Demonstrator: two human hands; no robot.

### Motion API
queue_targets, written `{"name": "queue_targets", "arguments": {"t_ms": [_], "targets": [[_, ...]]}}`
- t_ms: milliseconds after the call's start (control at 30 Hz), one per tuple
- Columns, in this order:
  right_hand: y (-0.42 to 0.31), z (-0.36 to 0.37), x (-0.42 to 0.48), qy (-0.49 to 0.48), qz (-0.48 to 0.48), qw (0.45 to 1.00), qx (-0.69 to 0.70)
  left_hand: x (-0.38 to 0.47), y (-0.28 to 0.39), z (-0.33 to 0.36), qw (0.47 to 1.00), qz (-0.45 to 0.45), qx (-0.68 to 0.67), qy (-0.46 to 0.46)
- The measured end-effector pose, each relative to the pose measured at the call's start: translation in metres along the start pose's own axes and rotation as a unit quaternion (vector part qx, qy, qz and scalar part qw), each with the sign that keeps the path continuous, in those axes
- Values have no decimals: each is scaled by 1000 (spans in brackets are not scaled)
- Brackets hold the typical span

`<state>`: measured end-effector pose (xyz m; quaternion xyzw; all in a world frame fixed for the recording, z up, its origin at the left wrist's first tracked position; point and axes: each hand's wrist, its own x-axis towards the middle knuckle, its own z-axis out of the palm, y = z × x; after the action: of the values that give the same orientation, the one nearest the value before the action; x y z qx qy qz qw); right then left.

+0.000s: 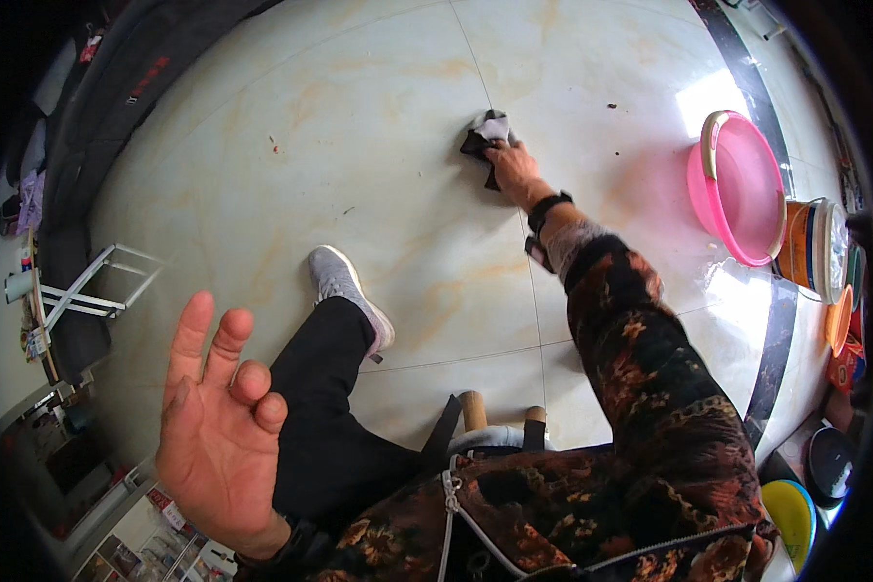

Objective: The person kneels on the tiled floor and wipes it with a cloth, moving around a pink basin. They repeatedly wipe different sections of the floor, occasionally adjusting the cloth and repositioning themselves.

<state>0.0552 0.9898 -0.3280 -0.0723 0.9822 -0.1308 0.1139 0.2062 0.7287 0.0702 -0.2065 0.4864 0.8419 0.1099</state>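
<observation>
My right hand [515,172] reaches forward to the tiled floor [407,167], its fingers closed on a crumpled dark and white cloth [490,129]. The cloth lies against the pale, glossy tile, close to a joint line. My left hand [222,429] is raised at the lower left, palm up with the fingers apart, and holds nothing. Beside it are my leg in black trousers and a grey shoe [338,280] planted on the floor. Small dark bits [612,106] and reddish crumbs [276,148] are scattered over the tiles.
At the right stand a pink plastic basin [749,189] and an orange bucket [796,240], near a dark floor border [770,371]. A black sofa [94,131] lines the left side. A white metal frame [102,287] stands before it. Wooden stool legs [473,409] show beneath me.
</observation>
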Motion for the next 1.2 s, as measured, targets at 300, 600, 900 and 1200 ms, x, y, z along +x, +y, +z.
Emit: {"name": "queue_targets", "arguments": {"t_ms": [300, 600, 900, 1200], "targets": [[-50, 92, -163, -34, -87, 991, -100, -3, 7, -7, 998, -53, -25, -7], [-10, 3, -28, -80, -24, 995, -62, -3, -2, 2, 1000, 9, 2, 19], [-49, 69, -142, -71, -74, 993, -59, -5, 6, -13, 999, -46, -14, -13], [21, 4, 4, -2, 33, 993, -112, 1, -1, -3, 1000, 18, 15, 16]]}}
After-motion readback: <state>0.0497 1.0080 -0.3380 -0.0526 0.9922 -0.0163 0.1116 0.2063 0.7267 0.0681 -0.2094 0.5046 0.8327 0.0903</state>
